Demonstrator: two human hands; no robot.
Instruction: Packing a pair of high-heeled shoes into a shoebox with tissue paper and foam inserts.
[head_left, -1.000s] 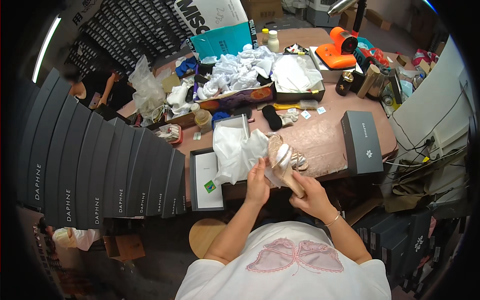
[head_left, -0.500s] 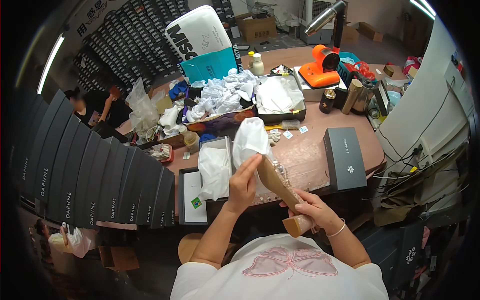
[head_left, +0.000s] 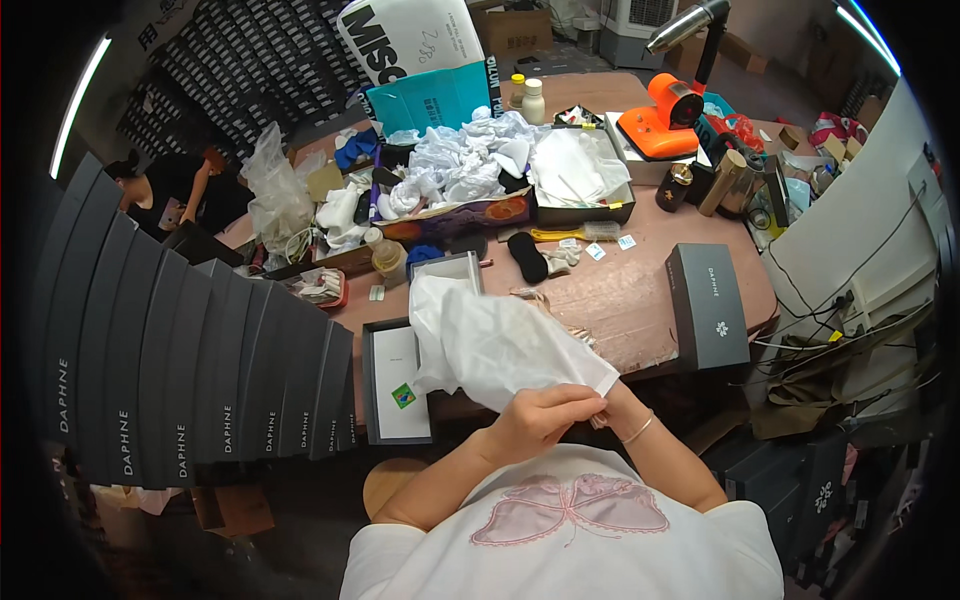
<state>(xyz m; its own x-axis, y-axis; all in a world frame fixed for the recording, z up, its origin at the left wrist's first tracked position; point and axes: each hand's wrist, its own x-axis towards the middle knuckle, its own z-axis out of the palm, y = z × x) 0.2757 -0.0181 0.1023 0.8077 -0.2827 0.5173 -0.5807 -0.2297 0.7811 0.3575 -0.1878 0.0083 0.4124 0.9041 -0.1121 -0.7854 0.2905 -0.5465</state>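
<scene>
A white dust bag [head_left: 520, 345] stretches away from my hands over the front of the table. My left hand [head_left: 548, 415] is closed, pinching the bag's near right edge. My right hand [head_left: 622, 408] is closed beside it; the bag and left hand hide most of its fingers and whatever they grip. The heeled shoe is not plainly visible; the bag covers that spot. A bit of rose-gold material [head_left: 545, 298] shows past the bag's far edge, its kind unclear. Left of the bag lies a shallow box part [head_left: 395, 380] with a white inside and a green sticker.
Dark shoe boxes [head_left: 180, 360] stand in a row on the left. A closed dark shoe box [head_left: 708, 305] is on the table at right. Farther back are a box of crumpled white paper [head_left: 460, 170], a yellow brush [head_left: 570, 235] and an orange machine [head_left: 660, 125]. Another person [head_left: 165, 190] is at far left.
The white bag, earlier over the shoe's toe, is now drawn toward me and hides the shoe. My left hand has come down and right, next to my right hand. The view has shifted slightly.
</scene>
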